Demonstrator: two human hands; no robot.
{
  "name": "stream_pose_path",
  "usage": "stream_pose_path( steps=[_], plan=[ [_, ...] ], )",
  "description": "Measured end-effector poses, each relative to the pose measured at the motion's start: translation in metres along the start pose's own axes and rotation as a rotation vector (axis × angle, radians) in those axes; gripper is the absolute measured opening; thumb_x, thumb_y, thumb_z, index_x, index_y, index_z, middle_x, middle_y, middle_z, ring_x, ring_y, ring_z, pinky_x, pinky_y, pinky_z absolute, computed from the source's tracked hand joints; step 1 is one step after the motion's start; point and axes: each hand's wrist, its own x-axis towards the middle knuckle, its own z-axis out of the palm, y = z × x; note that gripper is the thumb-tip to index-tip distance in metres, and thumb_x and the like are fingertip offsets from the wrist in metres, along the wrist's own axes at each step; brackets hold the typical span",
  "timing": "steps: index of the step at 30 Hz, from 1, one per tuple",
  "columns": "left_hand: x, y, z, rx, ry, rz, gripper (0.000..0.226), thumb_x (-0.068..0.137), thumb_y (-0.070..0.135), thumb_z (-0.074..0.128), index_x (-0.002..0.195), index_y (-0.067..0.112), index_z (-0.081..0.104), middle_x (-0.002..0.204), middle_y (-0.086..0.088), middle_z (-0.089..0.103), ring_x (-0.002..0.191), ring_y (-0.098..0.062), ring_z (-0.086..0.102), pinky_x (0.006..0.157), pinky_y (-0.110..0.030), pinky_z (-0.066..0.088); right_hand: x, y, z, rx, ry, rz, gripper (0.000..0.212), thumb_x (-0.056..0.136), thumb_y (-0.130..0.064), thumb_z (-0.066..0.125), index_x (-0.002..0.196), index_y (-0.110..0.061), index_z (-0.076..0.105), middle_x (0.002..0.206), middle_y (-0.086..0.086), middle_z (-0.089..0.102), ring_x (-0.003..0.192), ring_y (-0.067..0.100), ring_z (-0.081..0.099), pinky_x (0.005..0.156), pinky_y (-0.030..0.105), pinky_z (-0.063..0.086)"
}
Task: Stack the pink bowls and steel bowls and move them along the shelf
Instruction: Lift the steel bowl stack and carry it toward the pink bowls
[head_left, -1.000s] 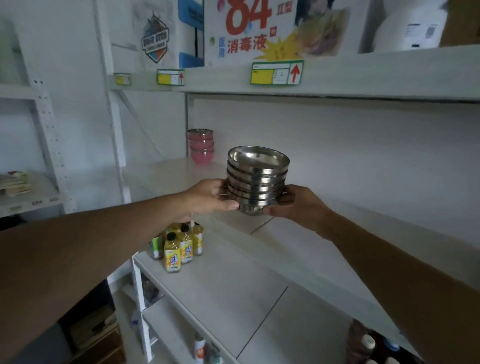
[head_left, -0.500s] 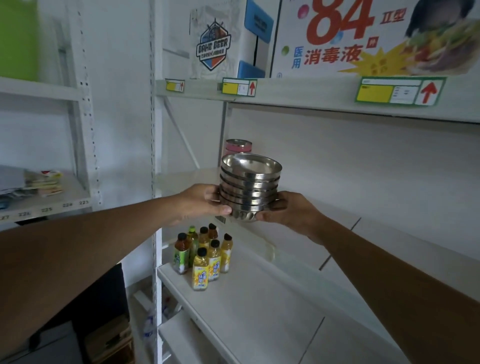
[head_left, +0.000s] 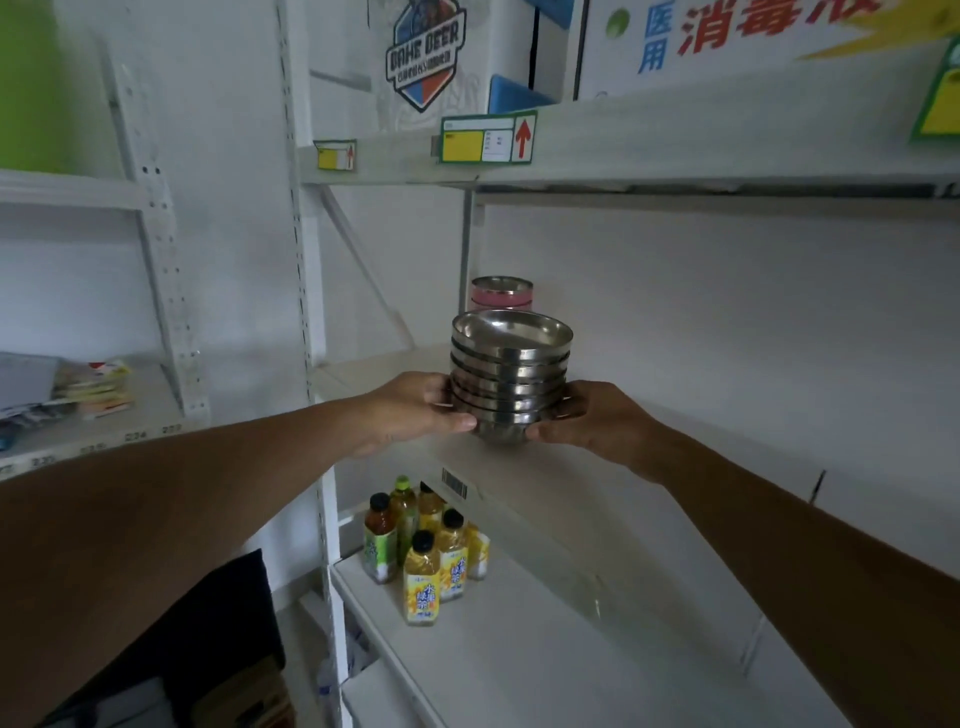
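Hands of a person hold a stack of steel bowls (head_left: 511, 379) out in front of white shop shelving. The left hand (head_left: 410, 415) grips the left side of the stack near its base, thumb along the lower rims, and the right hand (head_left: 592, 418) grips the right side; the fingers (head_left: 563, 405) of both are clenched on the stack. The bowls are nested upright, open side up, in the air above the front edge of the middle shelf (head_left: 675, 499).

Directly behind the stack, at the far left end of that same shelf, stands a pile of pink bowls (head_left: 502, 295); only its top shows over the steel rims. One second ago the pink pile stood clear to the left of the held stack with a wide gap between them. Half a second ago just its upper part peeked out behind. The steel stack now lines up with it in the view, and the left upright post of the shelving sits nearer the middle of the picture than before.

On the shelf below, a cluster of drink bottles (head_left: 423, 545) with yellow and green labels stands near the left post. Above, a yellow and green price tag (head_left: 485, 139) with a red arrow hangs on the upper shelf's edge.
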Motion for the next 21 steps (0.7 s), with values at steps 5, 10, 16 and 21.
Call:
stream_pose_path(
  steps=[5,10,16,21],
  plan=[
    [0.032,-0.013,0.003,0.007,-0.059,0.007,0.052,0.092,0.015,0.084,0.141,0.018,0.068,0.136,0.005,0.074,0.128,-0.008,0.065,0.118,-0.035,0.045,0.007,0.016,-0.001,0.031,0.059,0.067,0.046,0.067,-0.033,0.103,0.106,-0.034,0.077,0.1,-0.017,0.085,0.096,0.005,0.079,0.086,0.027,0.061],
    [0.062,-0.021,0.004,0.022,-0.13,0.064,0.051,0.092,0.013,0.084,0.139,0.02,0.068,0.14,0.003,0.072,0.134,-0.013,0.062,0.124,-0.043,0.041,0.002,0.015,0.004,-0.015,0.162,0.153,0.07,0.073,-0.03,0.1,0.135,-0.019,0.071,0.124,0.0,0.08,0.118,0.022,0.073,0.108,0.05,0.058],
    [0.06,-0.036,0.013,0.271,-0.016,0.34,0.058,0.103,0.024,0.067,0.157,0.029,0.046,0.159,0.009,0.053,0.143,-0.009,0.048,0.116,-0.029,0.038,-0.022,0.002,0.036,-0.475,0.335,0.182,0.078,0.102,-0.056,0.063,0.167,-0.027,0.033,0.167,0.002,0.051,0.145,0.026,0.054,0.111,0.041,0.048],
    [0.038,-0.041,0.028,0.084,-0.059,0.394,0.08,0.09,0.03,0.062,0.161,0.051,0.029,0.146,0.037,0.04,0.132,0.01,0.04,0.108,-0.022,0.032,-0.039,-0.014,0.073,-0.38,0.404,0.142,0.071,0.104,-0.039,0.062,0.167,-0.035,0.03,0.16,-0.006,0.054,0.136,0.014,0.056,0.108,0.034,0.042]
  ],
)
